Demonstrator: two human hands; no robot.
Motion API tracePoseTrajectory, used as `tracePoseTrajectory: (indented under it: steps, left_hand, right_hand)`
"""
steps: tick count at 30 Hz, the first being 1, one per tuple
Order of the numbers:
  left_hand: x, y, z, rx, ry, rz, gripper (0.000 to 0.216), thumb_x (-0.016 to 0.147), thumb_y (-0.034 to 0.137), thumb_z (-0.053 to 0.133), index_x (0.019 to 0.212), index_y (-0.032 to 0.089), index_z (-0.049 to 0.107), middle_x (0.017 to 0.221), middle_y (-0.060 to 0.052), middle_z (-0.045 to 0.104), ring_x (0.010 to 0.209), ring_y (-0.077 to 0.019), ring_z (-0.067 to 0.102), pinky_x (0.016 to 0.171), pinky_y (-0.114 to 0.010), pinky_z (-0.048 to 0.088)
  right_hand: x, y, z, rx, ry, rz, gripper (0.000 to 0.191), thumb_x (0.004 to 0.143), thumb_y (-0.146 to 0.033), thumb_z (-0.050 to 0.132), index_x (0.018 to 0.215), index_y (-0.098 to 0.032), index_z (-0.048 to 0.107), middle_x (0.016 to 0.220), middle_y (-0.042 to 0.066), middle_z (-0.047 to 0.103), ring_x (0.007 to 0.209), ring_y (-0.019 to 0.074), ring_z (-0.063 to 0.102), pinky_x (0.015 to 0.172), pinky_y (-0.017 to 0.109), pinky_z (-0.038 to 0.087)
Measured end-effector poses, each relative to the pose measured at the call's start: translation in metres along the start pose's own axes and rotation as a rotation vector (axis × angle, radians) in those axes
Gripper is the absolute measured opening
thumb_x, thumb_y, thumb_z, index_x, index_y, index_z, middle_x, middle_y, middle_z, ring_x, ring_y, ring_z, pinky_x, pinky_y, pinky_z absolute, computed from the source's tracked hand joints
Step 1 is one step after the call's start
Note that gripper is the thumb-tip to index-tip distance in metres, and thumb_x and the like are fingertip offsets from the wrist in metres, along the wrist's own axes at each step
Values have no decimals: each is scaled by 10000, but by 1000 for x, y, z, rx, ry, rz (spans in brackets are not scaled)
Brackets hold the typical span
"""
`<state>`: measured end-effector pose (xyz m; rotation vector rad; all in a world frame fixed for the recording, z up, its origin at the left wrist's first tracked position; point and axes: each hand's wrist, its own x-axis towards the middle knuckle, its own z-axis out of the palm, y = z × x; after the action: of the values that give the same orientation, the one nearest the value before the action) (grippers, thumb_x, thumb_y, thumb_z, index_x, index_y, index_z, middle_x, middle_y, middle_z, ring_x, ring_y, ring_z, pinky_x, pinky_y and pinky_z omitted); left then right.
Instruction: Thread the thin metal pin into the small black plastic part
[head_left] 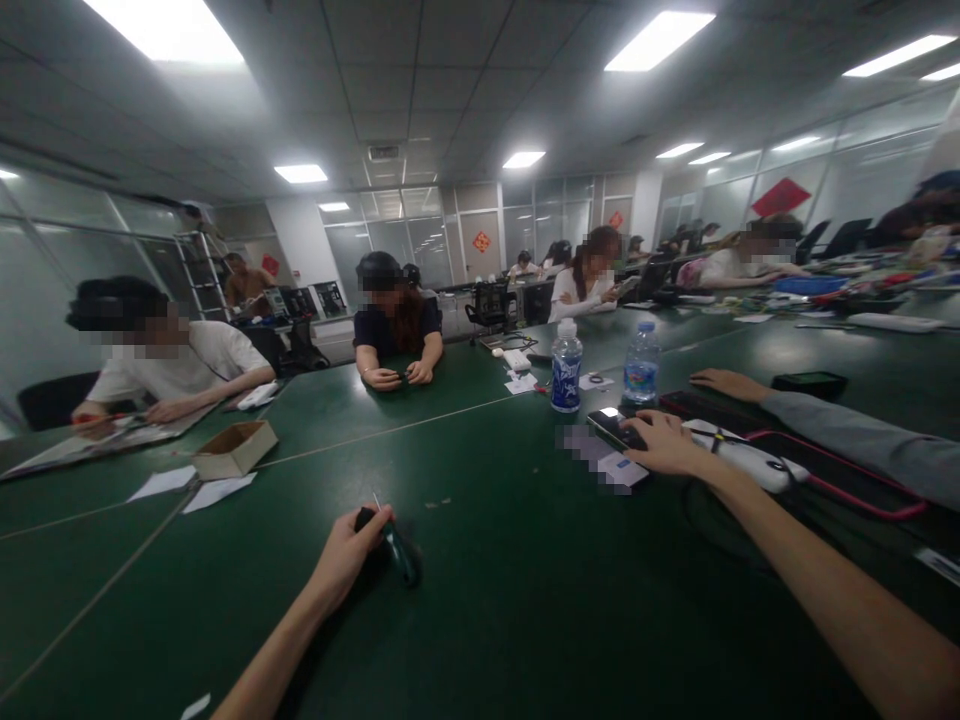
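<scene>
My left hand rests on the green table with its fingers closed round a dark-handled screwdriver, whose thin metal tip points up and away. My right hand reaches far to the right and lies on a black phone with a lit screen, fingers curled over its right end. A white slip of paper lies just under that hand.
Two water bottles stand past the phone. A neighbour's grey-sleeved arm rests by a black keyboard and a white device with red cable. A cardboard box and papers lie left. Several people sit around the tables.
</scene>
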<state>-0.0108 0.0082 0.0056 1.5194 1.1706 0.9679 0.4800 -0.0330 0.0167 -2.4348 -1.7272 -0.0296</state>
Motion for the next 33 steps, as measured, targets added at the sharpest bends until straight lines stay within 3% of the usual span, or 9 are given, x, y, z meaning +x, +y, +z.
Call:
tracePoseTrajectory:
  steps: [7,19,26,33]
  left_hand:
    - [-2,5,2,-9,-5,-20,426,689,568,628,693,146,577,608,27,455,560,-127,400,535,-223,310]
    - [-1,0,0,-33,-10,-21,411,714,547,622,748,138,602,661,2,521,596,-140,460,581,-234,345]
    - [-1,0,0,22,9,-6,395,730,535,607,721,140,607,606,20,474,553,-125,416,538,-224,321]
    - [1,0,1,1,22,-73,399,718,546,619,734,149,587,659,1,498,602,-143,455,565,-233,361]
  right_hand:
    - [-2,-2,2,-4,-67,-14,526,745,-398,546,1252,-272,484,1377,112,337,1269,369,283,971,498,303]
    - [13,-11,3,79,237,-216,325,806,-262,418,1061,-235,618,1192,95,541,1122,303,446,881,442,385]
    - [39,-20,7,179,280,-435,333,828,-186,328,895,-179,654,1032,82,633,1008,232,525,914,385,369]
    - [27,-17,24,236,289,-472,350,855,-249,312,941,-197,647,1096,90,607,1060,256,492,909,410,378]
